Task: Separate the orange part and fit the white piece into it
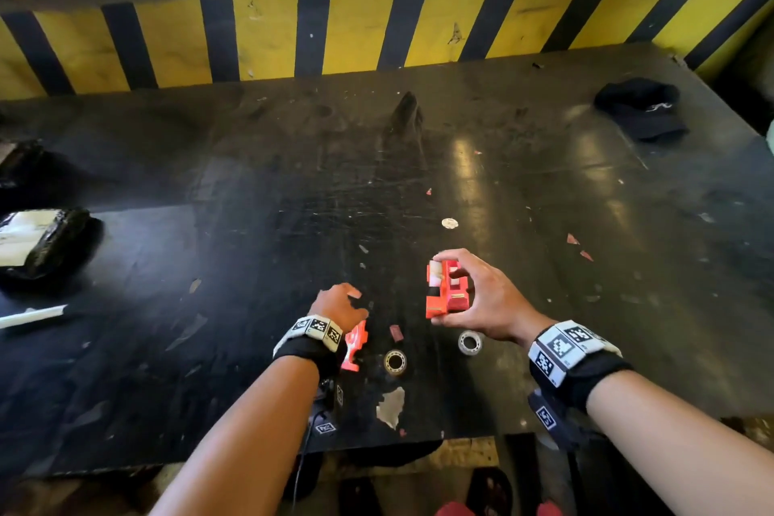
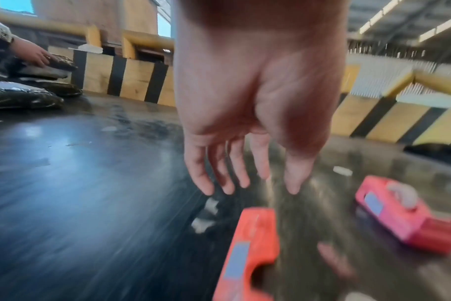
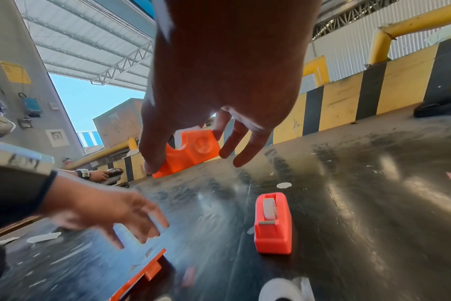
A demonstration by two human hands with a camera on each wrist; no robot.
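Note:
My right hand [image 1: 481,297] pinches an orange plastic shell piece [image 3: 193,149] between thumb and fingers, a little above the black table [image 1: 251,222]. Below it an orange tape dispenser [image 3: 272,222] with a white roll stands on the table, also seen in the left wrist view as the dispenser [image 2: 404,215]. My left hand [image 1: 343,300] hovers open over the table with fingers spread [image 2: 229,173], holding nothing. Another flat orange piece [image 1: 356,344] lies under my left wrist, close up in the left wrist view [image 2: 247,254].
Two small tape rolls [image 1: 395,362] [image 1: 470,342] lie near the front edge. A black cap [image 1: 641,107] sits far right, black-wrapped packages [image 1: 46,239] at the left with another person's hand [image 2: 31,53] on one. A yellow-and-black striped barrier [image 1: 356,25] backs the table.

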